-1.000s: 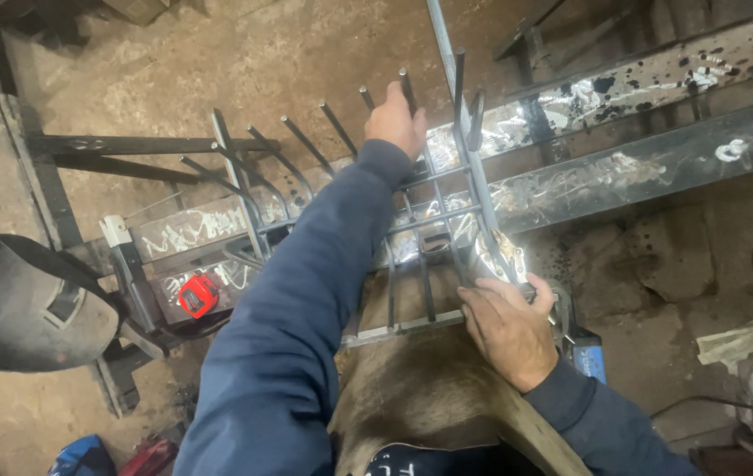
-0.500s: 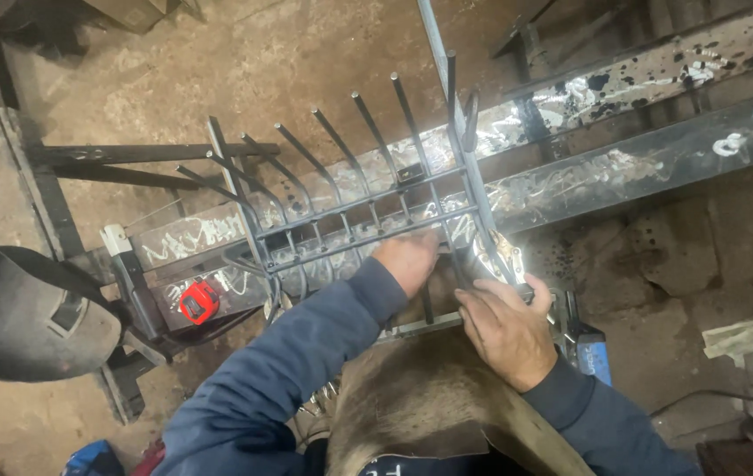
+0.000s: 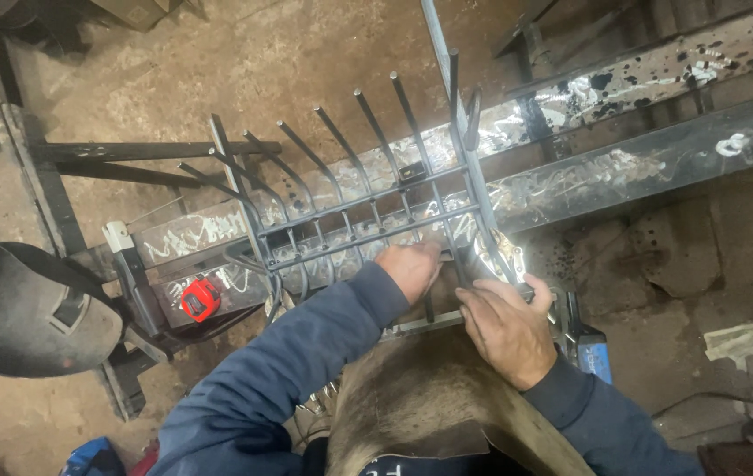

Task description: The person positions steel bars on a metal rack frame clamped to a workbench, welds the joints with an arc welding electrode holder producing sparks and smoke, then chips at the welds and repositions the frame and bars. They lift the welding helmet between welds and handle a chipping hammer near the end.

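A steel grille (image 3: 368, 211) of parallel bars with upright spiked ends lies across two long steel beams (image 3: 659, 167). My left hand (image 3: 407, 269), in a blue sleeve, curls its fingers on the grille's near rail. Just to the right, my right hand (image 3: 504, 330) closes on the handles of shiny locking pliers (image 3: 507, 256), which are clamped on the grille's right upright. A brown leather apron (image 3: 429, 397) covers my lap below both hands.
A dark welding helmet (image 3: 33, 308) lies at the left on the dirt floor. A red tape measure (image 3: 200, 300) sits on the near beam's left end. A blue object (image 3: 595, 357) lies right of my right hand. The stand's dark frame legs (image 3: 59, 203) run at the left.
My left hand has drawn back from the far spiked tips to the grille's near rail. The right hand has stayed at the pliers.
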